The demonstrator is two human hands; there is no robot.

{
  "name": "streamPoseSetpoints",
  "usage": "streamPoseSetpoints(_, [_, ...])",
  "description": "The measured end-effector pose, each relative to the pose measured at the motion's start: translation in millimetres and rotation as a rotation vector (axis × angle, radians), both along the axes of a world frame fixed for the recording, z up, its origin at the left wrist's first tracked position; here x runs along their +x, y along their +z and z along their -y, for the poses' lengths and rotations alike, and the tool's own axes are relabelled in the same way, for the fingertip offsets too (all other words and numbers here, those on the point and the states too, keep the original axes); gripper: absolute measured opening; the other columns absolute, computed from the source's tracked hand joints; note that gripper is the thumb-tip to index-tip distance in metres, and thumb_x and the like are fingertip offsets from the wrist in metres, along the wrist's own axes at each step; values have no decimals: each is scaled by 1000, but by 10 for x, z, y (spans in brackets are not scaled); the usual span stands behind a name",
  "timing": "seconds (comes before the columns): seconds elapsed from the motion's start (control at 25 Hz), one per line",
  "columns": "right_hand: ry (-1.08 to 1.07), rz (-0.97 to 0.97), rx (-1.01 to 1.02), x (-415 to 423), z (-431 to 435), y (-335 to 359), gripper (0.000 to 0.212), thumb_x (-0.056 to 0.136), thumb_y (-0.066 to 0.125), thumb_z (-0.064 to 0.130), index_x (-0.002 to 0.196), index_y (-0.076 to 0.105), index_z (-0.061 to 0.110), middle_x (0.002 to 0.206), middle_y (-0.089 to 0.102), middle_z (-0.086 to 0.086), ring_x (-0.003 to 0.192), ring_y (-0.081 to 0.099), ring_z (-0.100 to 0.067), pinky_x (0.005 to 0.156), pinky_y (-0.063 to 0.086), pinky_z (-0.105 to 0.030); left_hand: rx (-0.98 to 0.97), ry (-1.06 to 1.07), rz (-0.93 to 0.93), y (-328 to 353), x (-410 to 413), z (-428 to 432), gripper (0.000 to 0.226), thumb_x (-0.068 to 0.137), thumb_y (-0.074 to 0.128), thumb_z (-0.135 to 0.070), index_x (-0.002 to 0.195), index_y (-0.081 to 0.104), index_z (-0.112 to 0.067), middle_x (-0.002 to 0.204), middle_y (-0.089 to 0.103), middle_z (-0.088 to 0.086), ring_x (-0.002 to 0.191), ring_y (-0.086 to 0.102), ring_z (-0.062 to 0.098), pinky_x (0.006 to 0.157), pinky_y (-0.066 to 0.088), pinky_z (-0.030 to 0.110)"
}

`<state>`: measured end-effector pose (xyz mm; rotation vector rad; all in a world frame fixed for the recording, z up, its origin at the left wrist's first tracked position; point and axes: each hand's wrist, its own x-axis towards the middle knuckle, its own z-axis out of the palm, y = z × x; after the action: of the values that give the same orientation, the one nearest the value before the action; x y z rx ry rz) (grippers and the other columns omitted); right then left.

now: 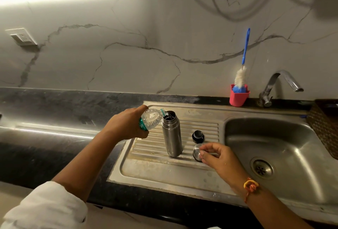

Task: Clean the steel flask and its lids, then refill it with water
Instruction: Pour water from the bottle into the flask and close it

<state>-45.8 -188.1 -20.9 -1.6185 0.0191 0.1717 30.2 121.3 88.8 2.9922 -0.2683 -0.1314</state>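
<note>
The steel flask [172,137] stands upright and open on the ribbed draining board [164,170] of the sink, left of the basin [292,146]. The left hand [126,124] is curled around a clear plastic bottle [150,119] and holds it tilted, with its mouth right at the flask's opening. The right hand [219,157] has bent fingers; thumb and forefinger pinch the edge of the steel lid [197,151], which lies on the board just right of the flask. A small black lid [198,136] stands just behind it. At the wall, a bottle brush [241,75] stands in a pink holder [238,98], near the tap [281,82]
</note>
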Motion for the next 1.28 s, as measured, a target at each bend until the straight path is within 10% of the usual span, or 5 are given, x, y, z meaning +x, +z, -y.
streamPoseSetpoints(1.28, [1,-34,33,-49,28,-103,14,87,73,7,98,75,15,94,76,-4,92,73,-18,83,60,-33,179,-33,35,131,44,-48,91,78,86,-41,152,36,-28,140,62,3,117,64,26,85,60,38])
